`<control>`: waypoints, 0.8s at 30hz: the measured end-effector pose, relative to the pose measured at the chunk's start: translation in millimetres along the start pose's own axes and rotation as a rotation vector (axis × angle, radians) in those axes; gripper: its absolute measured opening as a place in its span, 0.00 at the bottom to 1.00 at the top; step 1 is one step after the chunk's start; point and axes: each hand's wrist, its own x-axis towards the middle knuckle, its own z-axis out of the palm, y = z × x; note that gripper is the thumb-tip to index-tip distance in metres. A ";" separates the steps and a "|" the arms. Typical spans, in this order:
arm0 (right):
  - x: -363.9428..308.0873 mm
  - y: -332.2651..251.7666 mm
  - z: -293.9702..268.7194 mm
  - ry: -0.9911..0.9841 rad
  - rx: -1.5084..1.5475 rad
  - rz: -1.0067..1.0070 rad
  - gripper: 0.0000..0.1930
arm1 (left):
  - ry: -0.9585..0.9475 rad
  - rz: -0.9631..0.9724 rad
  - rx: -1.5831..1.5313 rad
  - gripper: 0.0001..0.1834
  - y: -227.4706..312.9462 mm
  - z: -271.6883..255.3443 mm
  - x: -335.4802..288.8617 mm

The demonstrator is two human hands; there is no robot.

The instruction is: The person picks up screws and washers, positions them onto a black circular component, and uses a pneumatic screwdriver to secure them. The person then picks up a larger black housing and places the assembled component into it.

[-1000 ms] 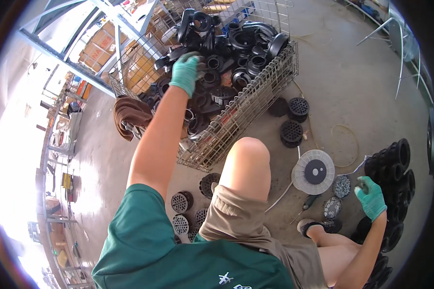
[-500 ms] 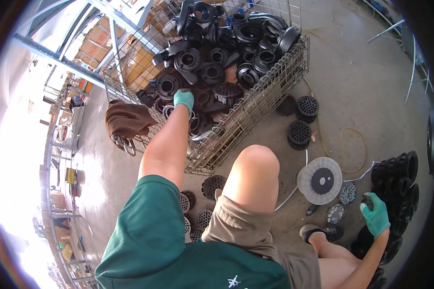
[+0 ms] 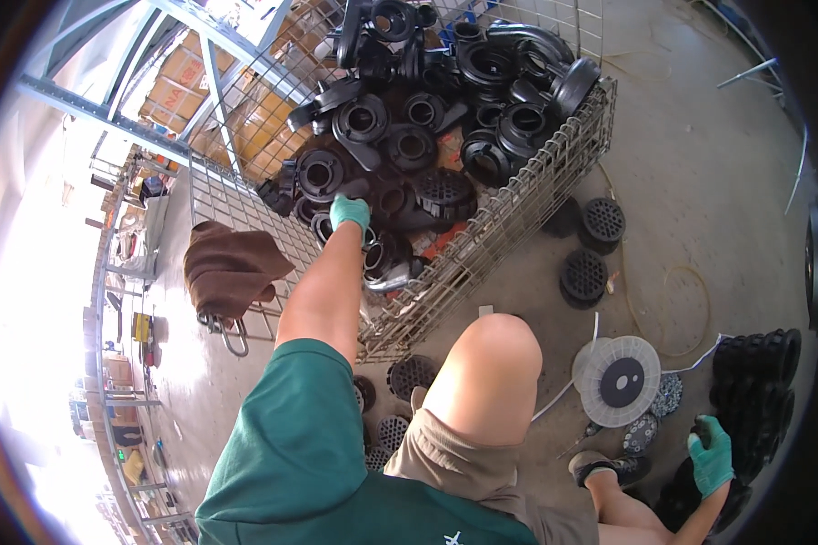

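The left hand (image 3: 349,213), in a green glove, reaches into the wire mesh basket (image 3: 482,238) and rests on the heap of black plastic pump housings (image 3: 409,145). Its fingers curl down among the parts near a ring-shaped housing (image 3: 321,173), but how far they are spread and whether they grip anything cannot be told.

The right hand (image 3: 711,454), also green-gloved, hangs low beside a stack of black ribbed parts (image 3: 754,381) on the concrete floor (image 3: 700,182); it looks loosely closed on the stack's edge, though the grip is not clear.

A bare knee (image 3: 486,372) stands between the hands. A white reel (image 3: 618,381) lies on the floor nearby, and black grated discs (image 3: 583,275) sit just outside the basket. A brown cloth (image 3: 232,265) hangs over the basket's left rim.
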 end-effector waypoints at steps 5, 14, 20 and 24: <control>20.2 4.5 -0.1 -0.009 -0.133 0.029 0.18 | 0.331 0.250 -0.044 0.24 26.0 -38.6 46.1; 45.7 37.9 7.5 0.035 -0.164 0.148 0.16 | 0.066 0.571 0.248 0.30 130.3 -17.2 105.7; 43.9 32.5 11.0 0.069 -0.229 0.121 0.16 | 0.003 0.354 0.460 0.42 149.5 -5.1 87.9; 34.8 31.7 12.7 0.085 -0.186 0.132 0.16 | -0.054 0.212 0.337 0.42 146.7 -13.9 88.2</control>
